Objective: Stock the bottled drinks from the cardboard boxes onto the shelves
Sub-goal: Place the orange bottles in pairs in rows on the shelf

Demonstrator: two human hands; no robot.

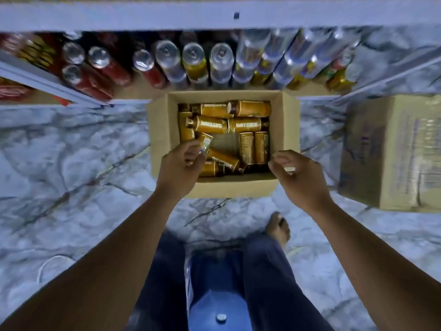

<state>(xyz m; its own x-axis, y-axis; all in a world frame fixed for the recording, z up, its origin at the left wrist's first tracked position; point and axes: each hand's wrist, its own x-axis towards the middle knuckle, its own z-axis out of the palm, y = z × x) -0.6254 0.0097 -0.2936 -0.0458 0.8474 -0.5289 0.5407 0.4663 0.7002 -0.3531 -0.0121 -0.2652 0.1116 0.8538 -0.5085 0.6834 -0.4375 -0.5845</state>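
Note:
An open cardboard box [290, 120] sits on the floor in front of the bottom shelf, with several gold-labelled bottles [253, 109] lying and standing inside. My left hand [181, 167] is over the box's near left corner and grips one gold bottle [204, 142] by its lower end. My right hand [298, 177] hovers at the box's near right corner with loosely curled fingers, holding nothing. The bottom shelf [143, 90] behind the box carries rows of red, silver and gold cans and bottles.
A second, closed cardboard box [391, 154] stands to the right on the marble floor [71, 151]. A white shelf edge [214, 17] runs across the top. A blue stool [217, 297] and my bare foot [278, 226] are below the box.

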